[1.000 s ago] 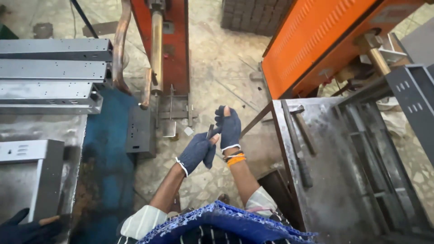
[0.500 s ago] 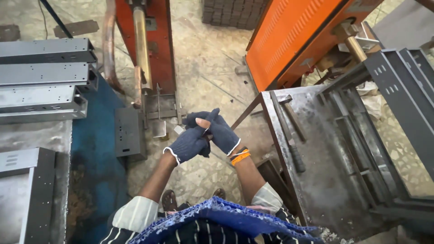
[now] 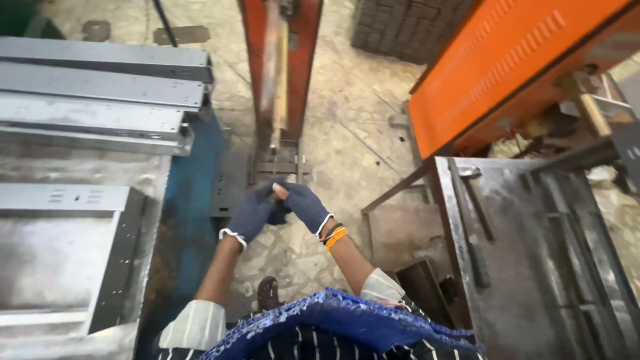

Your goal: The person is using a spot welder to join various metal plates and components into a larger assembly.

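- Rough stone floor (image 3: 347, 127) lies under an upright orange steel machine column (image 3: 280, 73), an orange louvred metal cabinet (image 3: 507, 73) and a scuffed grey steel surface (image 3: 533, 267) at right.
- Long grey galvanised steel channels (image 3: 100, 93) lie stacked along the left, stiff, heavy-looking and sharp-edged.
- Left hand (image 3: 252, 215) and right hand (image 3: 303, 205), both in dark blue knitted gloves, meet above the floor in front of the column.
- Left fingers pinch the right glove's fingertip fabric; right fingers are curled loosely, holding nothing else.
- Gloves look soft, stretchy and light; best gripped at cuff or fingertips.
- An orange band (image 3: 335, 237) circles the right wrist.
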